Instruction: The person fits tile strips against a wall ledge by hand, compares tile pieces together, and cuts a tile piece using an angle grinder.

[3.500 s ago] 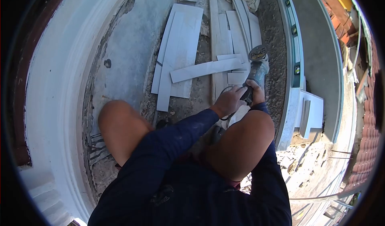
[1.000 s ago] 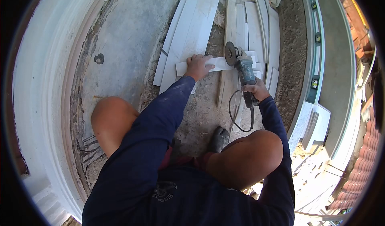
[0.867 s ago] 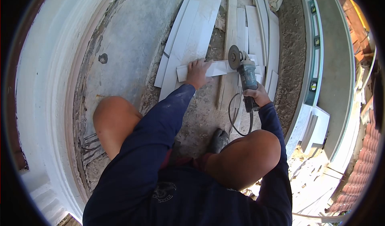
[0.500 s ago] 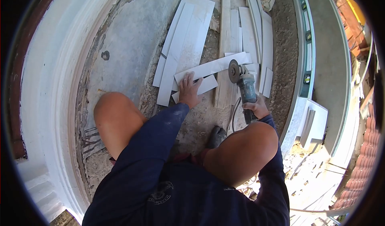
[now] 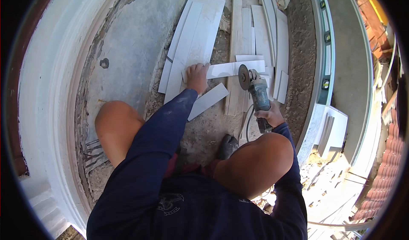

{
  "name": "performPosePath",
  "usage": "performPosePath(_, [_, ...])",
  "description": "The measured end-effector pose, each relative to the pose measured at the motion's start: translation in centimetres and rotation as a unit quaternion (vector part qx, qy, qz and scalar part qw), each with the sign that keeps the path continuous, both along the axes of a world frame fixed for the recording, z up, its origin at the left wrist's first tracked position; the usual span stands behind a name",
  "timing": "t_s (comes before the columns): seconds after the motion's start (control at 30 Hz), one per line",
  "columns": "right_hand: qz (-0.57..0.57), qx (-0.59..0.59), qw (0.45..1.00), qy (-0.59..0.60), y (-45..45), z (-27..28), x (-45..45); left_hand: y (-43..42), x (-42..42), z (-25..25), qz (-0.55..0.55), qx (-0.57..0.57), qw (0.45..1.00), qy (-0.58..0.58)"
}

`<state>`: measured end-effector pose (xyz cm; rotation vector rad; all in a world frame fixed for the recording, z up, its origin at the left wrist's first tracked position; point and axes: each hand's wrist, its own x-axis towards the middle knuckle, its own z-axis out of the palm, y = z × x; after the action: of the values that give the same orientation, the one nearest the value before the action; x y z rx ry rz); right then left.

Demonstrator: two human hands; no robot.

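My left hand (image 5: 197, 77) grips the left end of a narrow white tile strip (image 5: 223, 70), its fingers curled over the far edge. The strip lies crosswise, its right end over the boards and close to the grinder's disc. My right hand (image 5: 272, 114) is wrapped round the body of an angle grinder (image 5: 260, 96). The grinder's cutting disc (image 5: 244, 77) stands upright, facing left, and I cannot tell whether it spins. A shorter white offcut (image 5: 208, 101) lies on the floor just below my left hand.
Long white panels (image 5: 203, 27) lie stacked at the left, with more white strips (image 5: 260, 31) on the right beside a wooden board (image 5: 235, 31). A spirit level (image 5: 326, 48) rests along the right ledge. The grinder's cord (image 5: 248, 123) runs near my foot (image 5: 229, 146).
My left hand has moved slightly up and closed on the strip, which now lies more level. The shorter offcut has separated from it, shifting down and left. The grinder has moved slightly left.
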<state>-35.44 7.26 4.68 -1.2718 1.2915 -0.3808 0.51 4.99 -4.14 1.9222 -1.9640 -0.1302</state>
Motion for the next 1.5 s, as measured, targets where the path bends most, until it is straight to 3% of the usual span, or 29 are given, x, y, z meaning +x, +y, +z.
performPosePath(0.13, [-0.013, 0.019, 1.000, 0.006, 0.1, -0.5, 0.4, -2.3, 1.0, 1.5, -0.029, 0.129, 0.991, -0.027])
performPosePath(0.63, [-0.041, 0.038, 0.998, -0.008, 1.1, 1.1, 1.5, -1.1, 0.2, 0.4, -0.019, 0.026, 0.999, 0.007])
performPosePath(0.73, [-0.054, 0.032, 0.998, -0.029, 1.5, 1.1, 1.1, -0.7, -1.4, 0.4, -0.031, 0.048, 0.997, 0.059])
performPosePath(1.5, [-0.054, 0.017, 0.998, -0.002, 2.5, 1.7, 0.1, -1.3, -2.8, 1.5, -0.052, 0.052, 0.997, 0.031])
